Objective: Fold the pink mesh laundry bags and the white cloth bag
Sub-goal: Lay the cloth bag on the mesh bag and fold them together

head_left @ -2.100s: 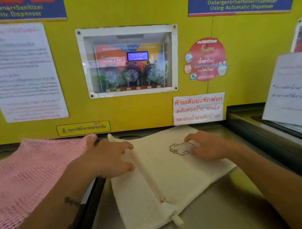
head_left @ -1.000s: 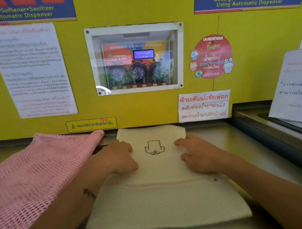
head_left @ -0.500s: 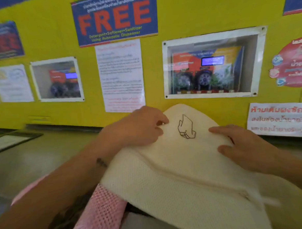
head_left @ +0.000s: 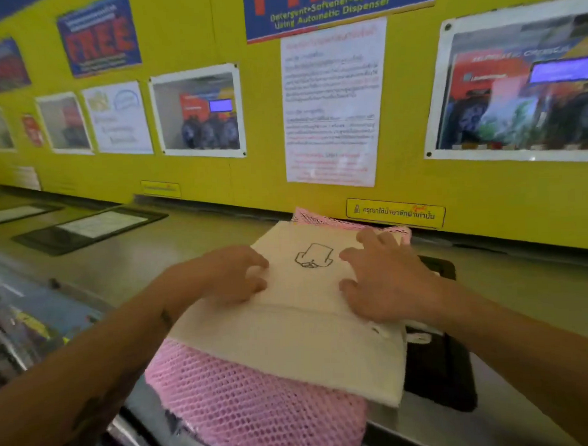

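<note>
The folded white cloth bag (head_left: 300, 336), with a small black line drawing on top, lies flat on the folded pink mesh laundry bags (head_left: 256, 414). A strip of pink mesh also shows past the white bag's far edge. My left hand (head_left: 236, 275) rests on the white bag's left edge, fingers curled over it. My right hand (head_left: 384, 279) lies flat on the bag's right part, fingers spread. The white bag hides most of the pink pile. A white zipper tab (head_left: 420, 337) pokes out at the bag's right side.
The pile sits on a metal washer top (head_left: 173, 243) that runs along a yellow wall (head_left: 261, 170) with posters and dispenser windows. A black lid panel (head_left: 437, 368) lies right of the pile, and another black panel (head_left: 86, 226) sits at the left. The counter's front edge drops away at lower left.
The white bag has been carried left and set down on the pink mesh pile. Both hands went with it and now rest on top; the view has swung left.
</note>
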The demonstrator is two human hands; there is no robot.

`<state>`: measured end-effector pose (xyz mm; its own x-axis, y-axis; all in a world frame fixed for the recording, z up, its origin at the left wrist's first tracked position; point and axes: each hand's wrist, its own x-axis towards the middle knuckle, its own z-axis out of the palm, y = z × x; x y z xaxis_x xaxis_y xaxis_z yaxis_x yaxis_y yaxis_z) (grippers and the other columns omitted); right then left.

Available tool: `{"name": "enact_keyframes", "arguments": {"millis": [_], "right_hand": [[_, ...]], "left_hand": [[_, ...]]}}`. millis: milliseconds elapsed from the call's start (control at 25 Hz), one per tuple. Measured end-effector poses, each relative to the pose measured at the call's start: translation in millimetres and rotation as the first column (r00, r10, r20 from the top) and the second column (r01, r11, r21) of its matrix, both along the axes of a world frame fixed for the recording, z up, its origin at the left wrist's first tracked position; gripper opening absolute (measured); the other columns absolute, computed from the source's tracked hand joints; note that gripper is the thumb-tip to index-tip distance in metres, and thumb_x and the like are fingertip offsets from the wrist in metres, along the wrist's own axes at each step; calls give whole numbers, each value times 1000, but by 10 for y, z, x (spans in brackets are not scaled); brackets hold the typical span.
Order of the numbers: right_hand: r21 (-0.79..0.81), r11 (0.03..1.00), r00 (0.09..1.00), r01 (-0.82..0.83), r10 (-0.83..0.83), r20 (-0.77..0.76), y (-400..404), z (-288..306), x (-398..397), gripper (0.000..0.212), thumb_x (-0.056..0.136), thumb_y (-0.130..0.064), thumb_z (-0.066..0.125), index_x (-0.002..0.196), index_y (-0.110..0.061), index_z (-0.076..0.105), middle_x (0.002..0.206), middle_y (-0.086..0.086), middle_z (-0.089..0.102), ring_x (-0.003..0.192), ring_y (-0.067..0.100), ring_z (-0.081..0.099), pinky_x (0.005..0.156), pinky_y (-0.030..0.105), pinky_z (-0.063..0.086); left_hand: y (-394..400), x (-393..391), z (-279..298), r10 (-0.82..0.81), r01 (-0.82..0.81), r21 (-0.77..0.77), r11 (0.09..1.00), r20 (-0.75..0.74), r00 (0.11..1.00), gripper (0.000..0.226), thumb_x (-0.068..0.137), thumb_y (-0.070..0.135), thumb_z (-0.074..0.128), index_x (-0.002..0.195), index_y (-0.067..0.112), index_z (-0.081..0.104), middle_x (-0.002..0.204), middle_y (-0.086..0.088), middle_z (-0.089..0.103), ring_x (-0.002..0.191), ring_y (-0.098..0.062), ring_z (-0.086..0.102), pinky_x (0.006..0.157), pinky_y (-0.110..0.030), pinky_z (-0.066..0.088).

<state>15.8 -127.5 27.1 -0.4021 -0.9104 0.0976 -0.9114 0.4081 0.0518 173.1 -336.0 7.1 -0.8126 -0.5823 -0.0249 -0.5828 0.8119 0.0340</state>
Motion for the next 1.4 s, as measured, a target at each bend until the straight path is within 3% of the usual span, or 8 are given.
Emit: {"name": "enact_keyframes", "arguments": {"millis": [160, 320, 600, 760, 920, 1080, 1280, 1400], "right_hand": [[164, 976, 968, -143, 103, 229, -8, 52, 356, 56, 91, -64, 40, 135, -30, 50, 134, -4, 50, 117, 18, 49, 100, 42, 42], [171, 977, 989, -125, 108, 103, 94, 112, 580, 56, 89, -65, 40, 135, -32, 46, 126, -6, 51, 113, 16, 48, 99, 41, 42], [197, 946, 966, -257, 255, 36, 240, -109, 1370, 89, 80, -77, 43, 150, -37, 5, 153, -2, 28, 135, 24, 35, 113, 50, 31], [76, 981, 964, -177, 188, -190, 190, -688, 1378, 106, 59, -80, 61, 139, -12, 52, 124, 32, 60, 105, 54, 61, 78, 68, 51], [84, 987, 952, -137, 155, -264, 184, -837, 1376, 72, 79, -42, 55, 143, -10, 46, 128, 33, 57, 107, 55, 59, 77, 64, 51], [114, 975, 913, -189, 217, -346, 241, -730, 1319, 115, 35, -38, 86, 140, -5, 50, 124, 32, 59, 102, 54, 61, 73, 60, 54], [188, 951, 898, -246, 297, -325, 273, -562, 1277, 96, 45, -31, 85, 134, -10, 56, 110, 22, 68, 88, 44, 68, 59, 53, 59], [128, 910, 875, -395, 415, -247, 261, -296, 1262, 90, 76, -24, 70, 151, -30, 20, 133, 3, 54, 106, 29, 60, 82, 44, 57]], "left_hand": [[-83, 114, -232, -120, 130, 56, 990, -159, 980, 48, 99, 41, 38, 145, 28, 40, 154, 3, 36, 141, -15, 32, 119, -34, 20], [-86, 226, -223, -176, 188, 19, 982, -265, 948, 43, 97, 38, 45, 138, 28, 49, 148, 4, 43, 136, -14, 38, 115, -29, 24], [304, 883, -124, -355, 332, -135, 933, -474, 806, 24, 87, 43, 49, 100, 31, 66, 87, 14, 57, 83, -5, 56, 75, -31, 49], [466, 1353, -360, -320, 360, 63, 931, -333, 887, 80, 70, 70, 63, 140, 45, 35, 136, 26, 34, 131, 8, 26, 107, -17, 23], [645, 1342, -896, -291, 236, -266, 935, -194, 937, 126, 55, 80, 62, 154, 24, 8, 158, -2, 19, 149, -22, 10, 119, -54, 9], [677, 1190, -1092, -287, 142, -398, 906, -333, 898, 110, 57, 48, 72, 149, 14, 23, 149, -17, 38, 140, -36, 32, 111, -64, 21], [609, 1300, -957, -374, 173, -416, 893, -472, 798, 90, 54, 36, 68, 138, 17, 40, 133, -5, 56, 122, -23, 48, 105, -49, 37], [579, 1312, -750, -403, 173, -418, 892, -561, 723, 75, 54, 27, 71, 125, 19, 47, 108, -1, 68, 102, -17, 55, 92, -35, 44]]}}
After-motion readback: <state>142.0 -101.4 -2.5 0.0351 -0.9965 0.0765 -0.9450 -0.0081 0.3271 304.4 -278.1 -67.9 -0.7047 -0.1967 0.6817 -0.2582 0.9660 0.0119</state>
